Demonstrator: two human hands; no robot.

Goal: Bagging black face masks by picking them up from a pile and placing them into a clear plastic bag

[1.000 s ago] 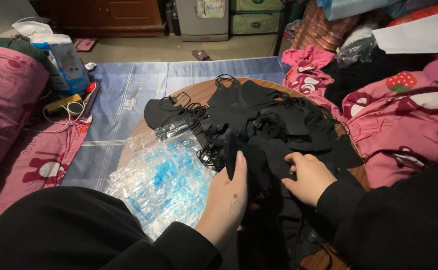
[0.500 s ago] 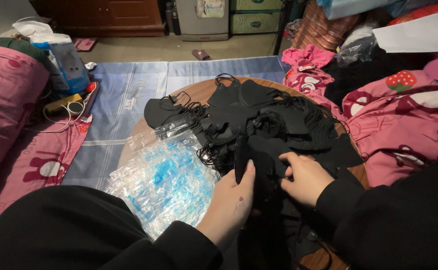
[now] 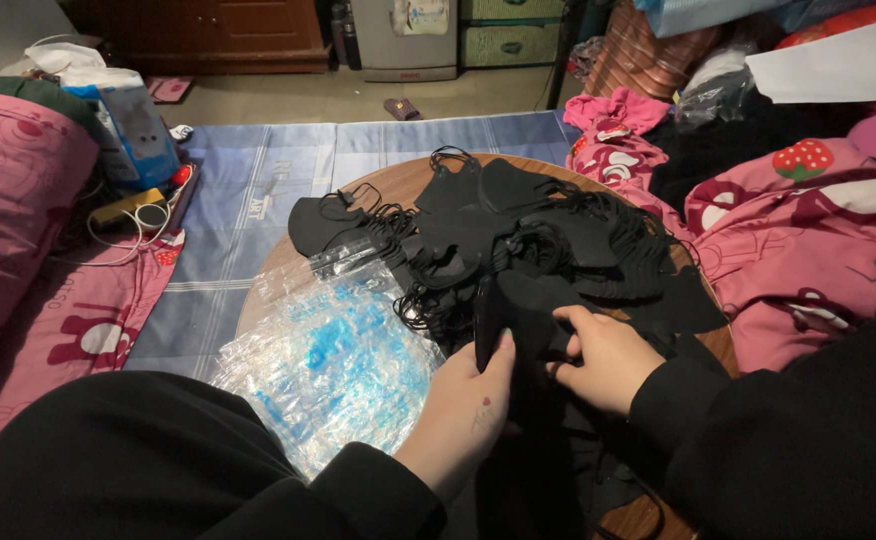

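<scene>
Down near the front edge of the round wooden tabletop [image 3: 398, 182], both hands work on one black face mask [image 3: 518, 305]. The left hand [image 3: 468, 405] comes up from a black sleeve, its fingers closed around the folded edge of the mask, which stands up between the fingertips. The right hand [image 3: 603, 355] lies just beside it, curled and pinching the same mask from the other side. Behind them a heap of black masks [image 3: 548, 235] with tangled ear loops covers the middle and far side of the tabletop. To the left of the hands lies a pile of clear plastic bags [image 3: 333, 360] with blue print, touching the heap. A blue striped mat [image 3: 248, 200] lies beyond the tabletop, and pink bedding [image 3: 18, 200] with strawberry prints lies on either side.
</scene>
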